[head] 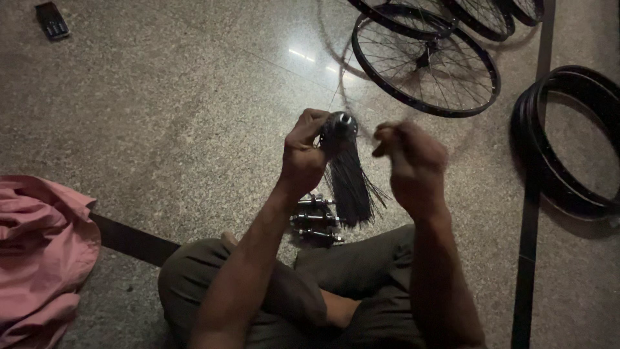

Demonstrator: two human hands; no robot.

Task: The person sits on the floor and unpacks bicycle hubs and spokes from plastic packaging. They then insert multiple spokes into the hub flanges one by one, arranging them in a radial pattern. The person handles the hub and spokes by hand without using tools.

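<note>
My left hand grips a metal wheel hub held up in front of me, with a bundle of black spokes hanging down from it. Just right of the hub is my right hand, blurred, its fingers pinched together; a thin spoke seems to run up from it, but I cannot tell for sure. On the floor below the hub lie several spare metal hubs, close to my crossed legs.
Spoked bicycle wheels lie on the speckled stone floor at the top right. Stacked black rims sit at the far right. A pink cloth is bunched at the left. A small dark device lies at the top left.
</note>
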